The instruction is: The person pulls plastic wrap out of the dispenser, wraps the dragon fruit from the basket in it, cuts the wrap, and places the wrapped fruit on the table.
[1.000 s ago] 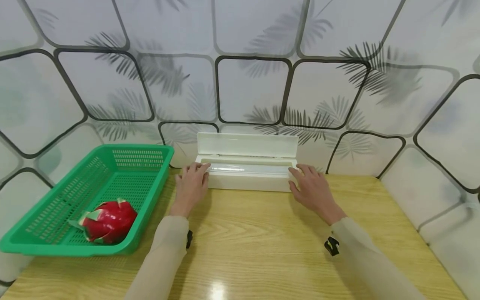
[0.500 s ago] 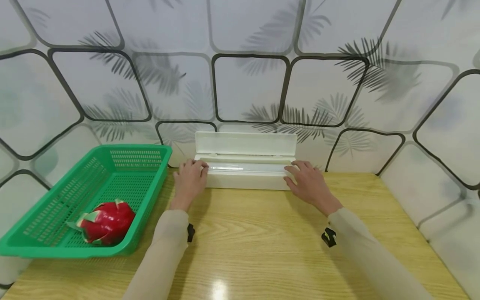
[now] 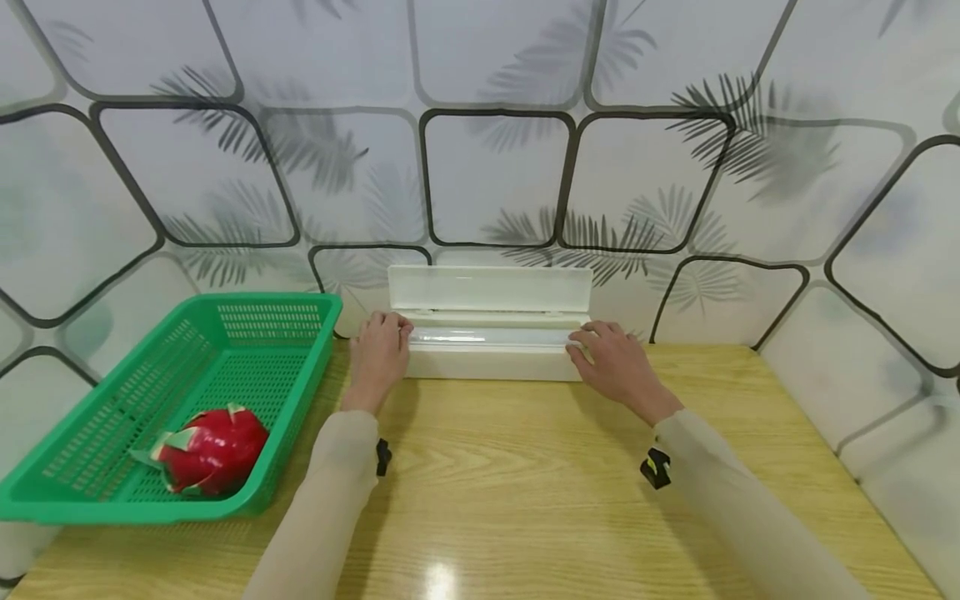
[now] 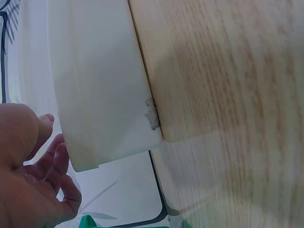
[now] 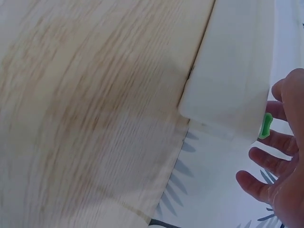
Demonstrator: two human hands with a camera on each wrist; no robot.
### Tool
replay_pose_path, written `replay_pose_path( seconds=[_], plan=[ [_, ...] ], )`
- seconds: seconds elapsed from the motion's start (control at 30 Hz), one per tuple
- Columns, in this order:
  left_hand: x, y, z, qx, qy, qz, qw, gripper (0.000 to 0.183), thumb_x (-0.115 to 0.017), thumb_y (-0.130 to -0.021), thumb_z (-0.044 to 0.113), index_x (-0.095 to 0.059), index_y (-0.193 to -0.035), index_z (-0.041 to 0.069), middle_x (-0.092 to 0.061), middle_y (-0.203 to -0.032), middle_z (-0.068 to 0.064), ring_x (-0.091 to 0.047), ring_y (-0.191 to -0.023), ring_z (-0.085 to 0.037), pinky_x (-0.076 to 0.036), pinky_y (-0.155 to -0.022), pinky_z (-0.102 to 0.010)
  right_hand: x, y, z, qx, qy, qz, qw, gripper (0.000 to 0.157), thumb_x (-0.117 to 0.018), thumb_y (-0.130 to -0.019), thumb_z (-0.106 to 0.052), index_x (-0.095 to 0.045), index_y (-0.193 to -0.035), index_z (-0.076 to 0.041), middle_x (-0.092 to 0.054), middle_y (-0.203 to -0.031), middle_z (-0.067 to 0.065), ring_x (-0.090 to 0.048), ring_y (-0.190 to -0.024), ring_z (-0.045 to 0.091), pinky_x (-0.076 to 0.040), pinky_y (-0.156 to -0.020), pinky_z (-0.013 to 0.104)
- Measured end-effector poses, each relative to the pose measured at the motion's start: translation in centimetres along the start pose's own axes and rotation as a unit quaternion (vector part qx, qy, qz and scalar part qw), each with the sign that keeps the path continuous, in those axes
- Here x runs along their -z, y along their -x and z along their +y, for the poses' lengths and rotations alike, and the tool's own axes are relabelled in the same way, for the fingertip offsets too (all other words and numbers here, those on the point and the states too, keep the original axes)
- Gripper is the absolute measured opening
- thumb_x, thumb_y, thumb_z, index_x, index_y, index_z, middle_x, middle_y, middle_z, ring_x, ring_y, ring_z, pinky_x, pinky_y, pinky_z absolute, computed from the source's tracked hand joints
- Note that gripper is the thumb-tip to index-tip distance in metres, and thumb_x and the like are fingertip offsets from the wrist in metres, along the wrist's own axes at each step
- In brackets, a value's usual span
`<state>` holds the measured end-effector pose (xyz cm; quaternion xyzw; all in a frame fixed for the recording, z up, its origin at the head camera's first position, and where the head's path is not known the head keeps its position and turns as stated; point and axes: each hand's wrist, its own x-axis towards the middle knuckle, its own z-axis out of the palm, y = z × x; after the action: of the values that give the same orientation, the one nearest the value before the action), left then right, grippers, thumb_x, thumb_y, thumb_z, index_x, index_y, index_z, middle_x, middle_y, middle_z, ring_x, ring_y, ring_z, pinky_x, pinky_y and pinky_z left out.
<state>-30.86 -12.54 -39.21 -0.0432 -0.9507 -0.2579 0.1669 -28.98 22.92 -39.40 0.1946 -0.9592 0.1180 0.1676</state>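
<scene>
A long white cling film dispenser (image 3: 491, 365) stands against the back wall with its lid (image 3: 491, 290) raised. Across its top, a roll of clear cling film (image 3: 480, 336) shines. My left hand (image 3: 378, 354) is at the dispenser's left end, pinching the film's edge with thumb and fingertips. At the right end, my right hand (image 3: 618, 367) has thumb and forefinger drawn together on the film; its other fingers are spread behind the end. A small green piece (image 5: 266, 126) shows by those fingers in the right wrist view. The film itself is hard to see between the fingertips.
On the left a green plastic basket (image 3: 300, 417) holds a red dragon fruit (image 3: 217, 450). The wood-grain table (image 3: 487, 500) runs up to a patterned wall (image 3: 495, 183) behind the dispenser.
My left hand has shifted slightly left, its fingers closing in. The right thumb has come nearer its forefinger. The dispenser and basket stay in place while the head view shifts a little.
</scene>
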Motion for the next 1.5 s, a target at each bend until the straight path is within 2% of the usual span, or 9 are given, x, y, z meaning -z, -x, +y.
replay_pose_path(
  seconds=[0.2, 0.33, 0.53, 0.73, 0.93, 1.07, 1.2, 1.33, 1.5],
  plan=[
    [-0.1, -0.7, -0.2, -0.023, 0.03, 0.025, 0.999, 0.023, -0.051, -0.108, 0.015, -0.065, -0.111, -0.003, -0.061, -0.117, -0.025, -0.062, -0.107, -0.042, -0.051, -0.09, -0.056, -0.2, -0.9, 0.5, -0.002, -0.04, 0.001, 0.999, 0.026, -0.058, -0.104, -0.019, -0.073, -0.117, -0.002, -0.067, -0.119, 0.023, -0.064, -0.105, 0.044, -0.056, -0.081, 0.058],
    [-0.3, -1.1, -0.2, -0.028, 0.064, 0.026, 0.9973, 0.024, -0.05, -0.108, 0.013, -0.063, -0.113, -0.006, -0.061, -0.117, -0.027, -0.063, -0.105, -0.042, -0.053, -0.088, -0.051, 0.3, -1.5, 0.6, -0.013, -0.067, -0.015, 0.998, 0.024, -0.061, -0.102, -0.015, -0.074, -0.116, 0.0, -0.066, -0.116, 0.026, -0.064, -0.098, 0.042, -0.054, -0.083, 0.056],
    [-0.5, -1.6, -0.4, -0.036, 0.113, 0.036, 0.9923, 0.024, -0.051, -0.106, 0.01, -0.065, -0.111, -0.009, -0.063, -0.115, -0.028, -0.064, -0.104, -0.043, -0.053, -0.089, -0.051, 1.1, -2.7, 0.7, -0.031, -0.089, -0.064, 0.994, 0.024, -0.062, -0.101, -0.019, -0.076, -0.113, -0.003, -0.064, -0.121, 0.027, -0.061, -0.109, 0.045, -0.052, -0.091, 0.06],
    [-0.4, -1.7, -0.3, -0.026, 0.164, 0.007, 0.9861, 0.033, -0.046, -0.1, 0.005, -0.062, -0.126, -0.006, -0.066, -0.123, -0.025, -0.064, -0.112, -0.038, -0.053, -0.097, -0.048, 0.9, -3.3, 0.6, -0.037, -0.091, -0.083, 0.992, 0.021, -0.061, -0.102, -0.014, -0.077, -0.108, -0.002, -0.064, -0.118, 0.026, -0.061, -0.11, 0.043, -0.05, -0.096, 0.059],
    [-0.4, -1.8, -0.3, -0.04, 0.133, -0.008, 0.9903, 0.036, -0.061, -0.097, 0.006, -0.062, -0.132, -0.002, -0.064, -0.115, -0.023, -0.063, -0.108, -0.038, -0.052, -0.094, -0.049, 0.7, -3.3, 0.1, -0.054, -0.107, -0.093, 0.988, 0.022, -0.056, -0.103, -0.012, -0.073, -0.107, 0.003, -0.059, -0.123, 0.031, -0.056, -0.118, 0.049, -0.047, -0.101, 0.063],
    [-0.5, -1.9, -0.4, -0.061, 0.111, 0.007, 0.9919, 0.026, -0.063, -0.099, 0.004, -0.07, -0.123, -0.003, -0.063, -0.104, -0.022, -0.064, -0.1, -0.038, -0.054, -0.088, -0.048, 0.6, -3.3, 0.0, -0.067, -0.107, -0.101, 0.987, 0.025, -0.053, -0.104, -0.012, -0.072, -0.108, 0.003, -0.057, -0.127, 0.031, -0.054, -0.121, 0.05, -0.045, -0.103, 0.063],
    [-0.5, -1.9, -0.5, -0.07, 0.103, 0.022, 0.992, 0.019, -0.062, -0.1, 0.005, -0.074, -0.112, -0.004, -0.064, -0.101, -0.022, -0.064, -0.096, -0.037, -0.055, -0.085, -0.047, 0.7, -3.2, 0.0, -0.065, -0.114, -0.095, 0.987, 0.025, -0.053, -0.104, -0.012, -0.072, -0.108, 0.004, -0.057, -0.126, 0.031, -0.055, -0.12, 0.05, -0.046, -0.102, 0.062],
    [-0.4, -1.9, -0.3, -0.06, 0.101, 0.023, 0.9928, 0.019, -0.06, -0.103, 0.009, -0.073, -0.11, -0.003, -0.064, -0.102, -0.021, -0.063, -0.095, -0.035, -0.054, -0.084, -0.046, 0.7, -3.2, 0.2, -0.064, -0.125, -0.089, 0.986, 0.025, -0.054, -0.104, -0.012, -0.072, -0.11, 0.004, -0.058, -0.125, 0.03, -0.055, -0.119, 0.049, -0.046, -0.102, 0.062],
    [-0.1, -2.0, -0.1, -0.034, 0.103, 0.026, 0.9938, 0.02, -0.056, -0.105, 0.012, -0.071, -0.111, 0.0, -0.063, -0.105, -0.02, -0.063, -0.096, -0.034, -0.054, -0.084, -0.045, 0.7, -3.1, 0.4, -0.069, -0.136, -0.102, 0.983, 0.027, -0.056, -0.104, -0.02, -0.072, -0.111, 0.0, -0.056, -0.131, 0.03, -0.053, -0.123, 0.049, -0.043, -0.105, 0.064]
  ],
)
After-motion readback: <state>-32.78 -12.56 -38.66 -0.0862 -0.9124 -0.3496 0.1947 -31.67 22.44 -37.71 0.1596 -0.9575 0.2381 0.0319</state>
